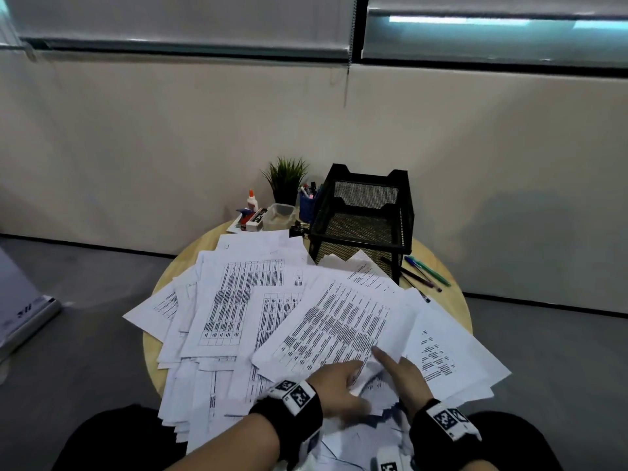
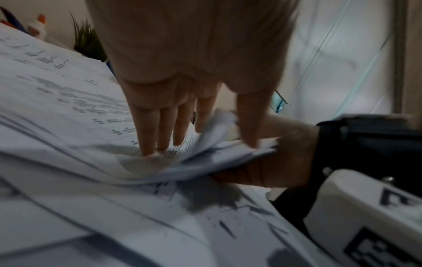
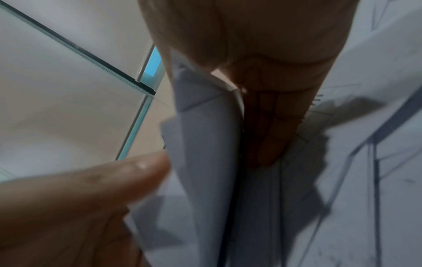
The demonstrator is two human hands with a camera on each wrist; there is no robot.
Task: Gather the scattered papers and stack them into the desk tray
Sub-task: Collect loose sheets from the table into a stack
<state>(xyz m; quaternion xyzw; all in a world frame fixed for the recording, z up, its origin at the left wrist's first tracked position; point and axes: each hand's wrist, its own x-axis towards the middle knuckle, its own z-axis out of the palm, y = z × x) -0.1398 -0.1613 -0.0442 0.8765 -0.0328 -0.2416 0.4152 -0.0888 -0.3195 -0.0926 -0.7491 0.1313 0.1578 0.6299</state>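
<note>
Round wood table on grey floor — beige wall, blinds over windows.

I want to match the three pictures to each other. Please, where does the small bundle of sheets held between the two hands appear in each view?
Head: the held bundle of sheets sits low, right of centre, between the left hand and the right hand.
Left wrist: the bundle is at centre, under the fingers.
Right wrist: it runs down the centre.
Shared landmark: the window frame, also seen in the head view.
</note>
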